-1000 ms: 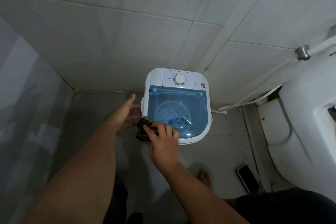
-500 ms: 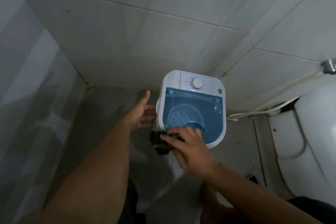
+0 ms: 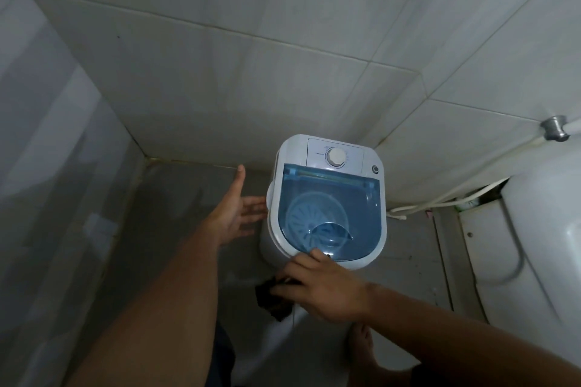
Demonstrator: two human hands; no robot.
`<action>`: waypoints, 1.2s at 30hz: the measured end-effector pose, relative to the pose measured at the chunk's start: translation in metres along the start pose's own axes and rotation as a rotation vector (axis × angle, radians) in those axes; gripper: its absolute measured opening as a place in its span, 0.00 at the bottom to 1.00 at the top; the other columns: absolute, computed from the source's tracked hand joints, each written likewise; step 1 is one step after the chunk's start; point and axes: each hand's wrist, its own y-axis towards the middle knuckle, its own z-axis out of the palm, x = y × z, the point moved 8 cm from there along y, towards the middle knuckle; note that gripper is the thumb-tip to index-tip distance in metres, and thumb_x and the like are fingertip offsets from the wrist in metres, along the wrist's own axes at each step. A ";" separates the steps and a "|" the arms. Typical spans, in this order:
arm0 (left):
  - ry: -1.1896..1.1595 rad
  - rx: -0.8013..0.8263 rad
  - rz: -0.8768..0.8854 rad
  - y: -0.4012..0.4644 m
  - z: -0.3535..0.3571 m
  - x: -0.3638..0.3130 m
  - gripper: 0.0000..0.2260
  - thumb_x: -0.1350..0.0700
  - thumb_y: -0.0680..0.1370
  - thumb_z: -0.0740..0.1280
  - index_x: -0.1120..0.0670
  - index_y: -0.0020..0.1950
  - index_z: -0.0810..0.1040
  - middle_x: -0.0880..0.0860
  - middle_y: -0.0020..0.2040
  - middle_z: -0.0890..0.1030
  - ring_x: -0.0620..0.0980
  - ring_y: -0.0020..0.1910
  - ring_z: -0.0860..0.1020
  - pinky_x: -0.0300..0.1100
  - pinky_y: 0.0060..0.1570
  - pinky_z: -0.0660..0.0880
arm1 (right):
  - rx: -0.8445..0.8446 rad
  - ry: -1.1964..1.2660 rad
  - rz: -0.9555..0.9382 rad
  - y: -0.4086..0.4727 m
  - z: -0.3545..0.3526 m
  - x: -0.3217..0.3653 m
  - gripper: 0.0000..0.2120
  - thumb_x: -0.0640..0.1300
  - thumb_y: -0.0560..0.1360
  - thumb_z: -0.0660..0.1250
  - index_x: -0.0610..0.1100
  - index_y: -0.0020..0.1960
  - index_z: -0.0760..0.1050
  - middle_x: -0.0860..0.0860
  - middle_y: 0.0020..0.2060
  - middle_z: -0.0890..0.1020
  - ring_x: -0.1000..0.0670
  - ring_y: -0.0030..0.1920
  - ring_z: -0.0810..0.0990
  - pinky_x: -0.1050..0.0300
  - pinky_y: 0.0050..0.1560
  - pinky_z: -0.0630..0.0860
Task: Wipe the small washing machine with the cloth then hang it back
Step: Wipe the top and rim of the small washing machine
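Grey tiled walls close round a corner of bathroom floor, where the small washing machine stands against the far wall, its blue see-through lid shut and a white dial behind it. A toilet sits to the right. The right hand is curled closed over a dark cloth, which a second ago lay on the lid's near-left corner and has now slid down off the rim onto the near front of the body. The left hand is spread open and holds nothing, fingers just beside the machine's left side; whether they touch it I cannot tell. The top edge looks done, so wiping seems to be moving to the sides. Hanging up is not yet begun.
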 end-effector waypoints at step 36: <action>-0.189 0.081 -0.064 0.003 -0.003 0.009 0.56 0.15 0.62 0.45 0.57 0.65 0.80 0.55 0.63 0.83 0.52 0.65 0.77 0.60 0.71 0.62 | -0.122 -0.060 0.636 0.119 -0.085 -0.187 0.26 0.37 0.74 0.66 0.47 0.72 0.73 0.43 0.64 0.75 0.38 0.62 0.73 0.44 0.57 0.72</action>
